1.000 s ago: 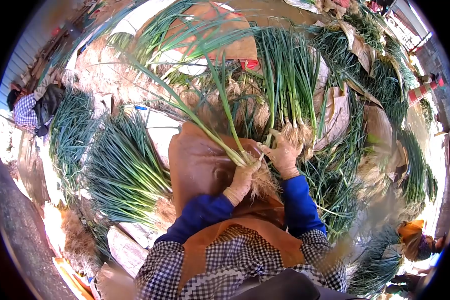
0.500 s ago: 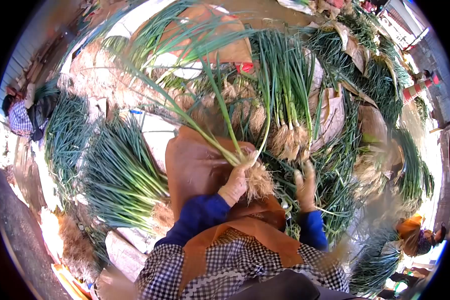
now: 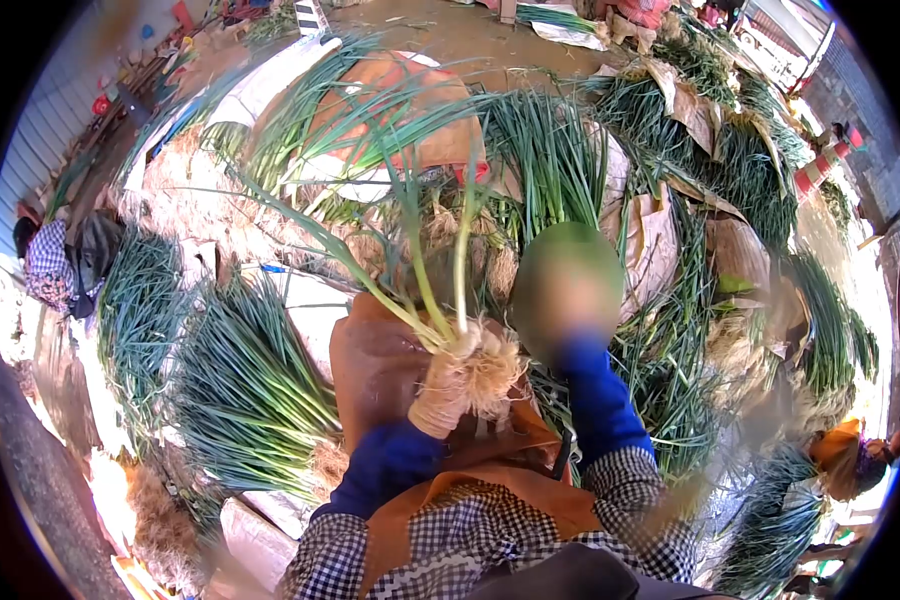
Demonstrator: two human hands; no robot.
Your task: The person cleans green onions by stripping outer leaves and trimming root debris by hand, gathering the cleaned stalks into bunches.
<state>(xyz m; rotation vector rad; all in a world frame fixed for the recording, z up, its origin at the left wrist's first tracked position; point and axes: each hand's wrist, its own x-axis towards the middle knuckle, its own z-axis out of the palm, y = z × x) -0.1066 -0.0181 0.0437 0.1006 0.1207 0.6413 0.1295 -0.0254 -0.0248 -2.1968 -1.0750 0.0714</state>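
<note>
My left hand [image 3: 444, 388] is closed round a few green onions [image 3: 492, 372] above the brown apron [image 3: 362, 350] on my lap. Their shaggy pale roots hang out to the right of my fist, while the long green leaves rise up and to the left. My right hand [image 3: 568, 298] reaches forward over a bunch of green onions [image 3: 552, 150]. A round blurred patch covers that hand and the root end of the bunch, so its fingers and anything in them are hidden.
A large sheaf of green onions [image 3: 255, 375] lies to my left, roots towards me. More heaps [image 3: 670, 385] with loose leaves lie at the right, among brown sacking [image 3: 652, 240]. Other people sit at the far left [image 3: 52, 262] and lower right [image 3: 840, 462].
My right hand has moved forward and slightly left, from beside the bunch's roots to over them. My left hand, still holding its green onions, has shifted a little left and nearer to me.
</note>
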